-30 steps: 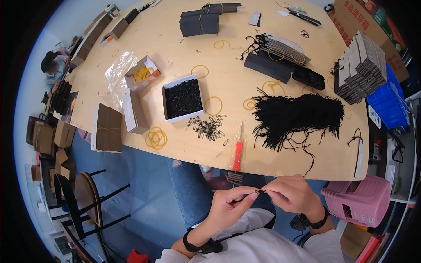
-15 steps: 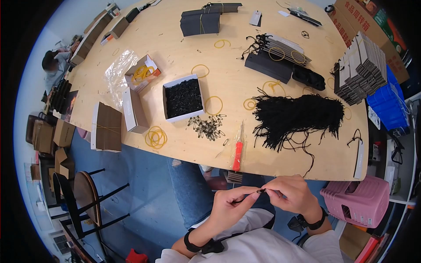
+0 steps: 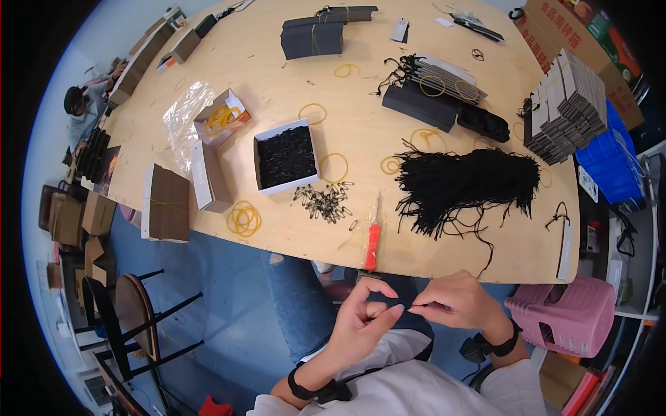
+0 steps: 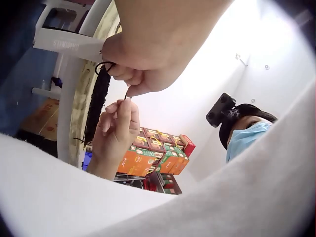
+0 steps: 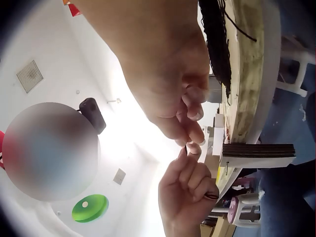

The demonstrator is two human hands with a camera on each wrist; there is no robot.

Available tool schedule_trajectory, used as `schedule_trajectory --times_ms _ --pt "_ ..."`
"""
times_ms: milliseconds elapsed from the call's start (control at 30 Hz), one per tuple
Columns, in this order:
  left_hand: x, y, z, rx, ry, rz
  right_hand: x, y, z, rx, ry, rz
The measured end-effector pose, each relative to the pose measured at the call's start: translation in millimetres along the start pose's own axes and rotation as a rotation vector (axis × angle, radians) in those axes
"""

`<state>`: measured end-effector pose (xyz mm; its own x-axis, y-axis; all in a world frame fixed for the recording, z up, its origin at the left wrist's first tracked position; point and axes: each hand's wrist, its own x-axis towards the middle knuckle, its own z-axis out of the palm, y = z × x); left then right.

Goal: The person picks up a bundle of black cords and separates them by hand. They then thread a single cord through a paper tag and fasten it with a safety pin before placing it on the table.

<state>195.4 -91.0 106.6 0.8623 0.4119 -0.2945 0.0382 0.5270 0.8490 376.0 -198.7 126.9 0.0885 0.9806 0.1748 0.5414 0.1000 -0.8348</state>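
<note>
Both hands are held close together below the table's front edge in the head view. The left hand has its index finger raised apart from its thumb, while its other fingers curl around a thin black cord; a loop of that cord sticks out beside them in the left wrist view. With thumb and forefinger, the right hand pinches a short dark stretch of the cord right at the left thumb tip. Most of the cord is hidden inside the left hand. On the table beyond lies a bundle of black cords.
Left of the cords lie an orange-handled tool in clear wrap, loose safety pins and a white box of black pins. Yellow rubber bands are scattered about. Stacked grey tags stand at right, a pink stool below.
The left index finger has lifted off the pinched spot and spread from the thumb. The right hand keeps its pinch, shifted slightly left in the head view.
</note>
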Motion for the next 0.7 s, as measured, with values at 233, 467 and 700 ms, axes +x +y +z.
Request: schedule_trajectory --times_ms 233,467,700 --pt "-6 2 -8 -0.023 -0.083 0.05 -2 -1 -10 0.065 -0.074 -0.08" --pt "-12 2 -22 0.463 -0.116 0.167 -11 8 -1 0.026 -0.048 -0.004" --pt "-18 -13 -50 0.681 0.021 0.208 -41 14 6 0.043 0.251 0.306"
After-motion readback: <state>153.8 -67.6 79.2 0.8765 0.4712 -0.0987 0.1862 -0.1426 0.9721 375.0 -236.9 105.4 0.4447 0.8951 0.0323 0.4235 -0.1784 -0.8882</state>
